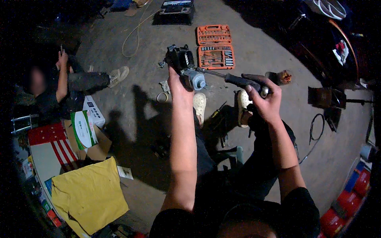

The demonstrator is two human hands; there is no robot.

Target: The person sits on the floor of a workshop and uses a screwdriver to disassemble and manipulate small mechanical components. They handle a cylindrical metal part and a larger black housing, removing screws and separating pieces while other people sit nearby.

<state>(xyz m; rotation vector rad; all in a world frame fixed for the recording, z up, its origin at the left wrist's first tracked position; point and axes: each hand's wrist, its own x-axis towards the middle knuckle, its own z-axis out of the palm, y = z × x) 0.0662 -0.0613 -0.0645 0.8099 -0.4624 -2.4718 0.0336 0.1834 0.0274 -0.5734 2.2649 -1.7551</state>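
My left hand [177,84] is wrapped round a black mechanical part [178,55] with a silver cylindrical housing [195,80] on its lower right. My right hand [262,95] grips a tool with a black handle [236,80], its metal shaft reaching left to the part; I cannot make out whether the tip is seated in it. An open orange socket set [216,55] lies on the floor beyond the part, and a tape roll [162,98] lies below and left of it. My feet in pale clogs [199,107] show beneath my hands.
A seated co-worker [61,85] holds something at the left, beside cardboard boxes [103,144] and a yellow sheet [89,194]. A black battery [173,16] stands at the back. A metal stand [325,95], a black cable [317,133] and red containers [349,202] lie to the right.
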